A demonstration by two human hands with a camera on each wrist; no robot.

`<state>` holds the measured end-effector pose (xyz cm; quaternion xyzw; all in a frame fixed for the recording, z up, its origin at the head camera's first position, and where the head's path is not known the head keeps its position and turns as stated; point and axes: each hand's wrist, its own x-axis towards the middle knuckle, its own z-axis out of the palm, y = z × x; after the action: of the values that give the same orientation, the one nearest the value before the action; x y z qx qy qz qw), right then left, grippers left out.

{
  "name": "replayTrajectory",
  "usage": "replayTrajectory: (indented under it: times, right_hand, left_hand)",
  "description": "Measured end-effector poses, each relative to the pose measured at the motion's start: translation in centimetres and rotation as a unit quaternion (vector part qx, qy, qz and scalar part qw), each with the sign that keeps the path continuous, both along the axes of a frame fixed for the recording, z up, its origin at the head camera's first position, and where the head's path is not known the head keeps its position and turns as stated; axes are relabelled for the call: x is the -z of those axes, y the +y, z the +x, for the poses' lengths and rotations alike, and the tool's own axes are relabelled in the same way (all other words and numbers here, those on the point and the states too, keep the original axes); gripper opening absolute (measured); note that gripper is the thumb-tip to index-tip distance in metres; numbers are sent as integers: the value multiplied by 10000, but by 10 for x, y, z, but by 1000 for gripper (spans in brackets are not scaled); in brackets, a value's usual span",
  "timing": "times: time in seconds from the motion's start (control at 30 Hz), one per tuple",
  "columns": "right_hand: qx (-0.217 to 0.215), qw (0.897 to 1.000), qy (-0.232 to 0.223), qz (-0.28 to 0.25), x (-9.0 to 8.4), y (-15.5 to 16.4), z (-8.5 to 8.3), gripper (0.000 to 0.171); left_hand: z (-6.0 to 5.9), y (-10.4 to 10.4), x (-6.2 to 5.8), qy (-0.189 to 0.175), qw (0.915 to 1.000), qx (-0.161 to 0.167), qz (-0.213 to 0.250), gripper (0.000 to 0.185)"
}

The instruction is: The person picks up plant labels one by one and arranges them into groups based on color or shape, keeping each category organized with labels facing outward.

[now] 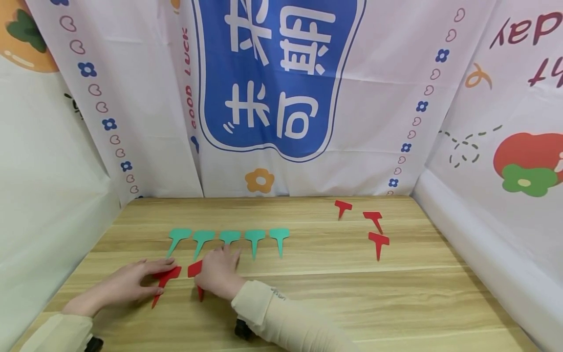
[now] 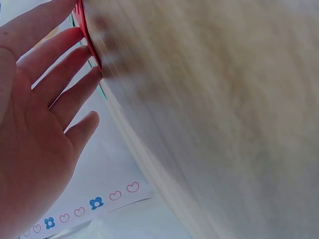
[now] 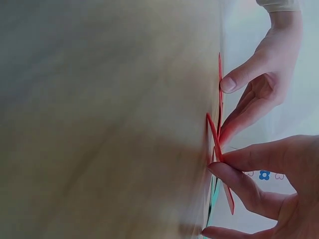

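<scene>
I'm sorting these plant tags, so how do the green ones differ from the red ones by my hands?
The green tags lie untouched in a neat row of five; the two red tags sit nearer, one under each hand. The left hand touches one with straight fingers; the right hand pinches the other, lifted off the table. Both kinds share the T shape.

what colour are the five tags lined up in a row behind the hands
Green tags, a teal shade; the head view shows them best.

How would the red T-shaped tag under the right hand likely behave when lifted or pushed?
The red tag looks thin and flat, so probably very light. One end tilts up off the wooden table at the right hand without visible sagging, suggesting some stiffness. Lying flat, it likely slides rather than rolls.
</scene>
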<state>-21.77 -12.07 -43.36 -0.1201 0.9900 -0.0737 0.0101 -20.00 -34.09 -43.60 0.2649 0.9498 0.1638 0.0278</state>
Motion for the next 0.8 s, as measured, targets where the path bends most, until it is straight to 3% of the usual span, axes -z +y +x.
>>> replayTrajectory:
  times: [0.37,0.8]
  right_hand:
    - [98,9995,174,241,1,-8,4,29]
    - [-137,9995,141,265,1,-11,9,33]
  left_hand:
    - [0,-1,1,124,9999,22,-68,56]
    - [1,-1,1,192,9998,57,-91,56]
